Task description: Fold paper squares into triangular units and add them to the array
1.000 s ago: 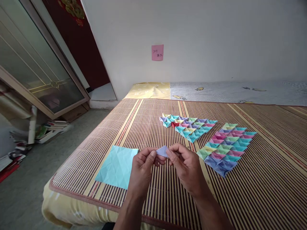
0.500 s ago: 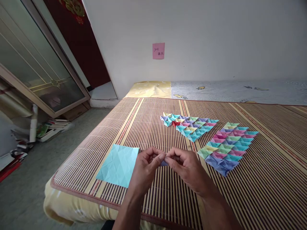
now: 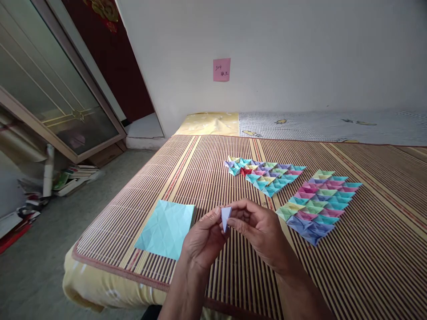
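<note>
A small piece of folded lavender paper point(image 3: 226, 218), narrow and pointed at the bottom, is held up between my two hands over the bamboo mat. My left hand point(image 3: 205, 238) pinches its left edge with the thumb on top. From the other side my right hand point(image 3: 258, 224) grips it, thumb near the right edge and fingers curled behind. Left of my hands lies a stack of square, creased light-blue paper point(image 3: 163, 229). To the right, folded paper pieces in several colours lie in two groups, a nearer one point(image 3: 320, 200) and a farther one point(image 3: 267, 173).
The slatted bamboo mat point(image 3: 133, 209) covers a bed with yellow bedding point(image 3: 106, 289) hanging over its front edge. A pink note point(image 3: 222, 70) is stuck on the wall behind. Books point(image 3: 75, 175) lie on the floor at left, beside a glass-panelled door point(image 3: 56, 80).
The lavender paper, mostly hidden between my fingertips before, now stands upright in view. My left hand has turned, its palm more upward.
</note>
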`<state>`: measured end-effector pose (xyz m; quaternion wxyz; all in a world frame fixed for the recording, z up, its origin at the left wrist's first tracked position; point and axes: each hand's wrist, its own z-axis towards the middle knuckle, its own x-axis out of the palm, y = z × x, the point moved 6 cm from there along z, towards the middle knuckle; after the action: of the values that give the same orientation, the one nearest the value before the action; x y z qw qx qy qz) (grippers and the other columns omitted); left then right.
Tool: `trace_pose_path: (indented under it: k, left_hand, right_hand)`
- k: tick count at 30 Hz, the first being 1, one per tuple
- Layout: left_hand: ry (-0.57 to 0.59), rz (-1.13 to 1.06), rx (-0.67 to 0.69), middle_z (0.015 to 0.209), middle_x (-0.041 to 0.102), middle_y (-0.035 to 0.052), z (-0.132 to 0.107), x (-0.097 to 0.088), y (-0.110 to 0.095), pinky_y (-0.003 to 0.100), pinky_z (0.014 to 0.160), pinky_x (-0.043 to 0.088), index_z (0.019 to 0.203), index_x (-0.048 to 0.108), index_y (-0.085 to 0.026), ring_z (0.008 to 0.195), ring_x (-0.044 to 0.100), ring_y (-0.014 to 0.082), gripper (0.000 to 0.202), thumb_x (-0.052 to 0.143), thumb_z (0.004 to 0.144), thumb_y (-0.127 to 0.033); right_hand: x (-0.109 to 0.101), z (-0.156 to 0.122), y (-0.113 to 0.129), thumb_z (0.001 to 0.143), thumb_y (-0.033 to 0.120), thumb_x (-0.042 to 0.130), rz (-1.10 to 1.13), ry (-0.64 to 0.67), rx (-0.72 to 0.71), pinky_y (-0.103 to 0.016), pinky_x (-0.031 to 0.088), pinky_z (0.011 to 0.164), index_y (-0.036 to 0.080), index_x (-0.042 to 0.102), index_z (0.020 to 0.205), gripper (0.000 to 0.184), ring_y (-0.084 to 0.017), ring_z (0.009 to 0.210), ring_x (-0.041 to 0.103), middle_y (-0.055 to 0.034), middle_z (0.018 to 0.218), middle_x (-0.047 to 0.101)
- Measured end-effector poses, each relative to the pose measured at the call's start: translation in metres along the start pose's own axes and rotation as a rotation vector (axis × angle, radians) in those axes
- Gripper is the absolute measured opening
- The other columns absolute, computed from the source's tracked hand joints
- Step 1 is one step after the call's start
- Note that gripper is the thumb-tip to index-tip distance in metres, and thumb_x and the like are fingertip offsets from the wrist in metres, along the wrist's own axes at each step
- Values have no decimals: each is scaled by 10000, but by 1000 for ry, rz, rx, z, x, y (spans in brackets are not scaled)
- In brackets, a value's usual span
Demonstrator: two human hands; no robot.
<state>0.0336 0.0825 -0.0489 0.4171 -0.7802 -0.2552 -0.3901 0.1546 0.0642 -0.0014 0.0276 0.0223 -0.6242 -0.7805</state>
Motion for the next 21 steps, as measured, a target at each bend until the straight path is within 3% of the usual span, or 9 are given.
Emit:
trace_pose_path:
  k: [5,10,13,16,21]
  left_hand:
    - [-64,-90,-90,809,704,64,-1,-1,9,124,532,513,856,753,-78,634,650,76,40,783,877,-61]
    - [-72,-126,-68,795,701,48,0,-4,9,126,524,520,857,745,-80,613,640,71,58,794,859,-50]
    - [-40,-128,-55,777,692,22,-1,-3,7,108,499,485,844,738,-91,615,624,60,168,885,766,-70]
    - [22,14,52,741,672,-3,-3,3,1,118,520,490,829,733,-99,599,589,51,289,969,682,-175]
    - [-9,417,433,957,761,48,-21,18,-16,221,684,564,1088,652,-177,816,700,147,396,896,804,-304]
  right_hand:
    - [-4,0,0,895,344,809,10,-38,-22,-316,627,768,225,762,1021,179,-188,820,747,-25,877,770]
    - [-5,0,1,933,325,754,34,-14,-30,-316,626,798,214,755,1036,151,-197,877,762,-42,938,786]
    - [-4,0,2,966,321,708,49,-7,-40,-298,619,797,217,745,1041,134,-184,867,754,-36,947,779]
    - [-4,-1,5,987,278,652,-24,-66,-89,-276,606,760,226,726,1087,134,-168,834,734,-26,951,761]
    - [-2,-6,18,941,158,606,-276,-263,-259,-272,581,730,224,716,1026,154,-167,804,711,-13,898,721]
